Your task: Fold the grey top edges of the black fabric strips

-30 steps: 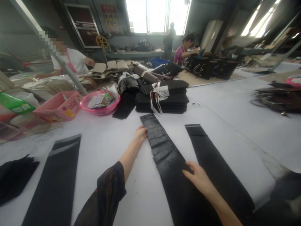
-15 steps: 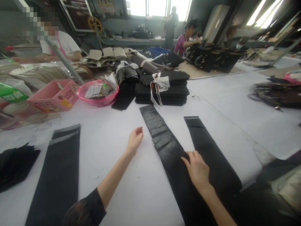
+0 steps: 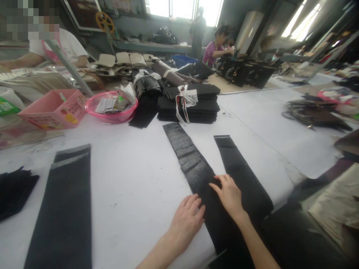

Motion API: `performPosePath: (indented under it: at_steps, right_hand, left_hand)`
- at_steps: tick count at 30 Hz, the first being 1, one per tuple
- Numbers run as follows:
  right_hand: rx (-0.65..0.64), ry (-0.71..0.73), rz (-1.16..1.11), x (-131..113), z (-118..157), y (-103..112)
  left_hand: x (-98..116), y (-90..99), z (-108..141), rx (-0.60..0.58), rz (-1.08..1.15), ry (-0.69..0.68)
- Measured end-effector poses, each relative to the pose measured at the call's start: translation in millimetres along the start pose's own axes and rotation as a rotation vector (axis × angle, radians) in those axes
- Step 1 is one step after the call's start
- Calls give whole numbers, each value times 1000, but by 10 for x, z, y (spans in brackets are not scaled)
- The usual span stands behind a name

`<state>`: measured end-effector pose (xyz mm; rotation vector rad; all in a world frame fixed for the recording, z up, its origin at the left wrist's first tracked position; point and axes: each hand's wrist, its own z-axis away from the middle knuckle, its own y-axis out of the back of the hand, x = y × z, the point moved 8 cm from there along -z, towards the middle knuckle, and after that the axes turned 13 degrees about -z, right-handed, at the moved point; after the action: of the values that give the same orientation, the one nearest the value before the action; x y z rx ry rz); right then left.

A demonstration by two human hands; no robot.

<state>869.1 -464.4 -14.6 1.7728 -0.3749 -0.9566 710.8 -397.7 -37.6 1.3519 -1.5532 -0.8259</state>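
A fanned stack of black strips (image 3: pixel 190 157) lies lengthwise before me, its upper ends overlapping in steps and greyish on top. My left hand (image 3: pixel 187 216) is at the stack's left edge, fingers stretched out and touching it. On the other side, my right hand (image 3: pixel 229 196) rests at the right edge, thumb and forefinger apart on the strips. The stack's near end runs under my right forearm. Close by on the right is another pile of black strips (image 3: pixel 238 168). Farther left lies a wide black piece (image 3: pixel 68 201) with grey-edged ends.
Behind the strips stands a tied black bundle (image 3: pixel 190 108). A pink basin (image 3: pixel 112 116) and a pink box (image 3: pixel 56 112) sit at the back left. Dark pieces (image 3: pixel 17 190) lie far left, and a dark pile (image 3: pixel 311 112) right. Several people are in the background.
My left hand has moved right and nearer to me, from the bare table to the stack's left edge. My right hand keeps its place on the strips. The view has shifted slightly.
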Motion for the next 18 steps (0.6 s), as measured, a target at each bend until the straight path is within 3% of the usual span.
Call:
performPosePath:
  at_steps: [5,10,18]
  right_hand:
    - [-126,142,16,-196,287,31]
    - [-190,172,22,-246,585,-79]
    - [-167,180,-63,-253,617,-80]
  left_hand:
    - [-20,-18,53,-16,2,3]
    - [-36,60,55,-3,20,10]
    - [-36,29,55,5,-5,3]
